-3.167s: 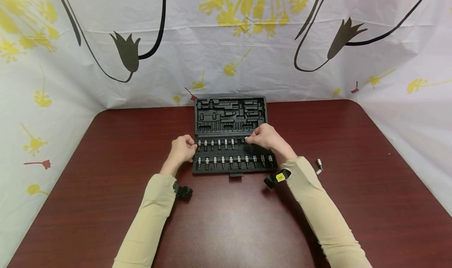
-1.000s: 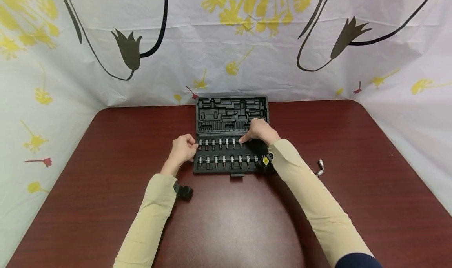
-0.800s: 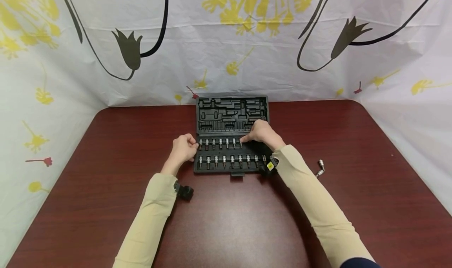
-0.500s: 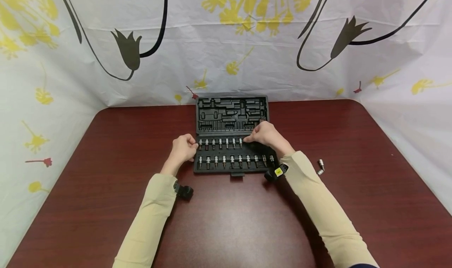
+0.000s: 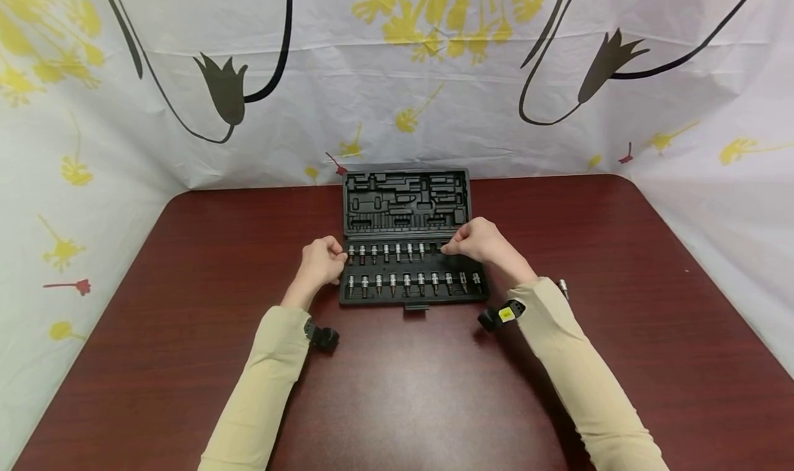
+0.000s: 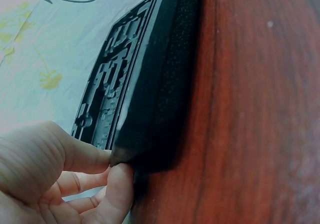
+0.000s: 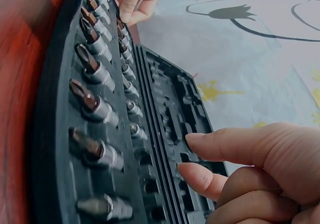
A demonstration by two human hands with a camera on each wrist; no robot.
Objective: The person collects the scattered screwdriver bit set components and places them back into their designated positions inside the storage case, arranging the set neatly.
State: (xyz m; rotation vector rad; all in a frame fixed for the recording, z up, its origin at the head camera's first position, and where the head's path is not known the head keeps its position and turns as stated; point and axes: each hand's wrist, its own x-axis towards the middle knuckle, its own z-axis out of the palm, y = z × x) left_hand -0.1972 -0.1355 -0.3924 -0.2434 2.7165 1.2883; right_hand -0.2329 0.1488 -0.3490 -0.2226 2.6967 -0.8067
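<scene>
A black socket case [image 5: 387,269] lies unfolded on the table, its bit sockets [image 7: 100,109] standing in two rows of slots. My left hand [image 5: 319,261] pinches the case's left edge; the left wrist view shows thumb and finger [image 6: 120,189] meeting at its corner. Over the right end of the upper row hovers my right hand [image 5: 480,245]. In the right wrist view its thumb and index finger [image 7: 220,144] are spread apart, with nothing between them. The last bit socket [image 5: 422,252] of the upper row sits just left of this hand.
The case lid [image 5: 406,201], with moulded hollows, leans open at the back near the patterned cloth [image 5: 403,78]. A loose bit socket [image 5: 563,289] lies on the table [image 5: 633,305], partly hidden by my right sleeve.
My right hand put a bit socket into the upper row, let go of it and drew away to the right. The left hand stays on the case edge.
</scene>
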